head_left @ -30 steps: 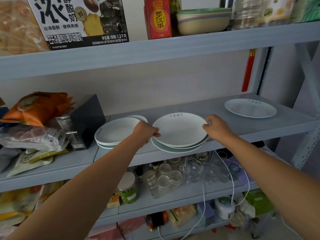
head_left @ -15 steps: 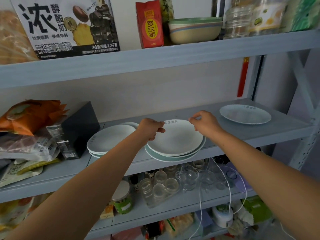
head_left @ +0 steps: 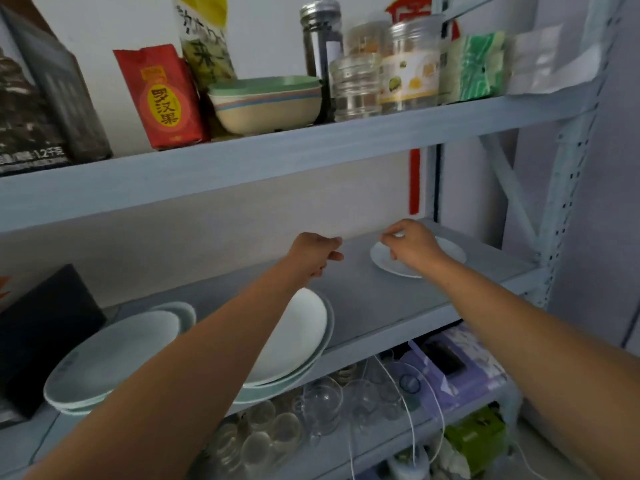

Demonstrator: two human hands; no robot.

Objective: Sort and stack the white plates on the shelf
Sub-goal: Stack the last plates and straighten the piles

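On the grey middle shelf [head_left: 374, 306] a stack of white plates [head_left: 298, 341] lies at the front, partly under my left forearm. A second stack of white plates [head_left: 114, 355] sits to its left. One single white plate [head_left: 453, 252] lies far right. My right hand [head_left: 410, 245] hovers over that plate's left rim, fingers curled, holding nothing that I can see. My left hand [head_left: 317, 252] is in the air above bare shelf, between the middle stack and the single plate, fingers loosely curled and empty.
A black box [head_left: 41, 327] stands left of the plates. The upper shelf carries a red packet [head_left: 161, 98], stacked bowls [head_left: 266, 102] and jars [head_left: 408, 64]. Glass cups [head_left: 277, 431] and white cables fill the shelf below. A perforated shelf post [head_left: 568, 188] rises at right.
Both hands have let go of the middle stack and moved right and back toward the single plate. The camera has swung right and up.
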